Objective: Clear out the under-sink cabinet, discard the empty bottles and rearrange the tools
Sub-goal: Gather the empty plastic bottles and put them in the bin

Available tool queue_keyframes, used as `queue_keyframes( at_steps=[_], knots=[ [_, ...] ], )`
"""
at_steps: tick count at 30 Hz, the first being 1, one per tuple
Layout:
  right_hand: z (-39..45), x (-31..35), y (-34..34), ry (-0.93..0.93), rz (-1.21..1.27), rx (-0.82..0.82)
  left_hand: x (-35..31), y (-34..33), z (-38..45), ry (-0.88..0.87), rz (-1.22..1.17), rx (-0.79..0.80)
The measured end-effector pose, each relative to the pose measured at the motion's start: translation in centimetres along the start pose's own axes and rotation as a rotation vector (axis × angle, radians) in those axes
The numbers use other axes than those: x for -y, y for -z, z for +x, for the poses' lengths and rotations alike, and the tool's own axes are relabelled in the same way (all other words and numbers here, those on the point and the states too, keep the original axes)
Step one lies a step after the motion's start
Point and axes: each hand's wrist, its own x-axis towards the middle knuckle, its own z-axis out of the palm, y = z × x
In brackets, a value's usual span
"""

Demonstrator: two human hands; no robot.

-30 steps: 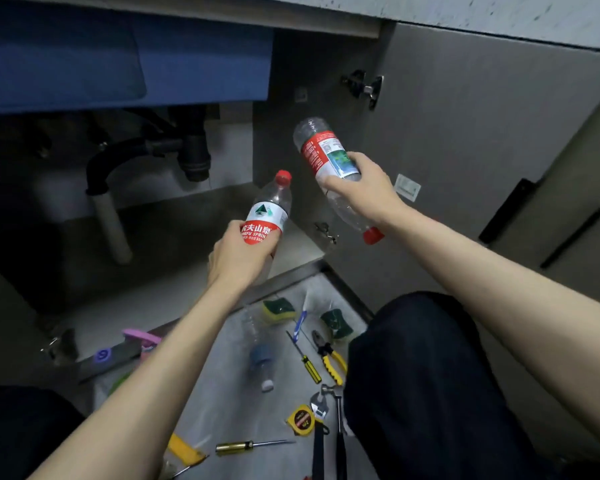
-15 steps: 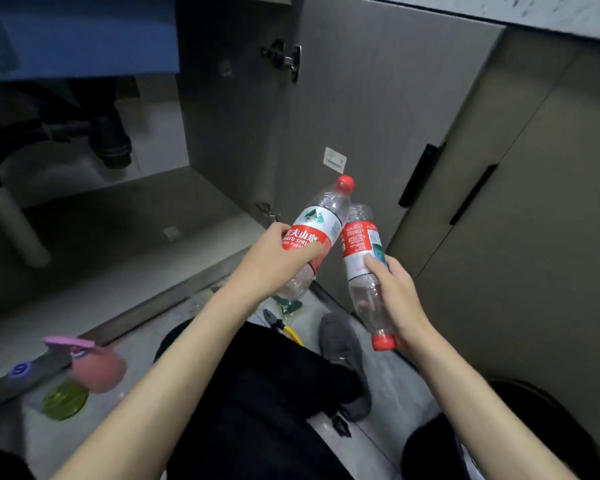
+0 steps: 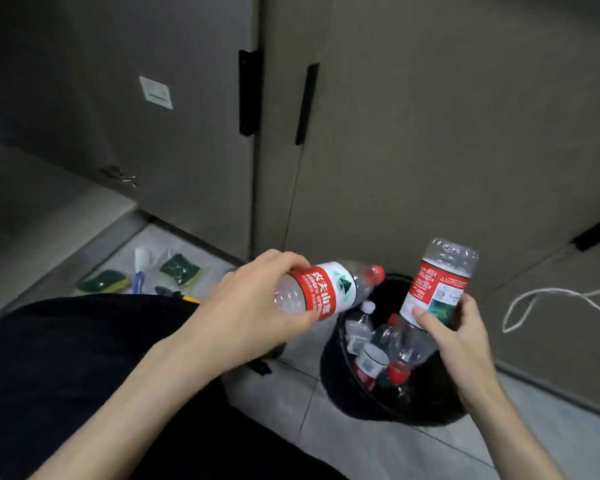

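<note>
Two empty water bottles held over a black trash bin, one in each hand.

The left hand point(image 3: 253, 306) has its fingers and thumb curled round a clear bottle with a red label point(image 3: 321, 292), which lies almost level, its red cap pointing over the near rim of the black trash bin point(image 3: 336, 382). The right hand point(image 3: 454, 337) grips a second bottle point(image 3: 437, 289) round its label, base up and neck angled down into the bin's mouth. Inside the bin lie several more clear bottles with red caps point(image 3: 381, 351). Left of the bin, on the tiled floor, two green-and-yellow sponges point(image 3: 181, 270) lie either side of a blue-handled brush point(image 3: 140, 271). Behind the bin stand grey cabinet doors point(image 3: 413, 133); to its right a white cord point(image 3: 548, 296) loops across a cabinet front.
</note>
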Motion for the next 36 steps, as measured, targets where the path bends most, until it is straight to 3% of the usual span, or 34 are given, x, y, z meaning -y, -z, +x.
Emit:
queue_keyframes(
  at_steps=[7, 15, 19, 24, 29, 36],
  knots=[
    [1.1, -3.6, 4.5, -0.046, -0.212, -0.092, -4.7, -8.0, 6.1, -0.162, 0.237, 0.150],
    [0.6, -7.0, 2.1, -0.205, -0.420, 0.058, -1.7, -15.9, 9.3, -0.183, 0.417, 0.335],
    [0.7, -7.2, 1.3, -0.154, -0.405, -0.008, -0.5, -15.2, 9.3, -0.221, 0.399, 0.220],
    [1.6, -3.5, -1.0, 0.091, -0.320, -0.043, -0.4, -11.1, 9.1, -0.180, 0.393, 0.065],
    [3.7, 4.0, -8.0, 0.215, -0.275, 0.241, 1.2, -1.9, 8.7, -0.083, 0.534, -0.176],
    [4.2, 19.3, -23.6, 0.621, -0.540, 0.617, 7.9, 15.6, 2.5, 0.204, 0.650, -0.439]
  ],
)
